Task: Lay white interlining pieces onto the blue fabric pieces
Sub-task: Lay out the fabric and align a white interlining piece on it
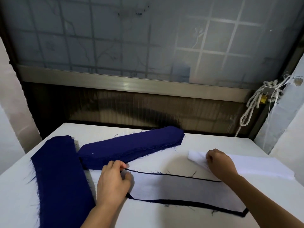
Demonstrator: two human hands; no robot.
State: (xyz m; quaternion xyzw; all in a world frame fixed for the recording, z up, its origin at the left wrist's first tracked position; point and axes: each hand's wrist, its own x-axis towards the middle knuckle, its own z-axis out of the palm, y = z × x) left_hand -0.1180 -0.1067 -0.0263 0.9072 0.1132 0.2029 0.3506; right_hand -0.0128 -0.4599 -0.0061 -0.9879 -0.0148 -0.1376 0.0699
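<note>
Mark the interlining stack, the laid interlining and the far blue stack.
interlining stack [256, 167], head view, bare top sheet, right part.
laid interlining [181, 190], head view, its middle.
far blue stack [131, 145], head view, middle of top piece.

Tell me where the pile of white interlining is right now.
Head view: the white interlining pile lies on the right side of the table, under the right hand, just beyond the covered blue piece.

table [205, 142] bears left blue stack [60, 178], far blue stack [131, 145], interlining pile [259, 165], blue piece [197, 205].
</note>
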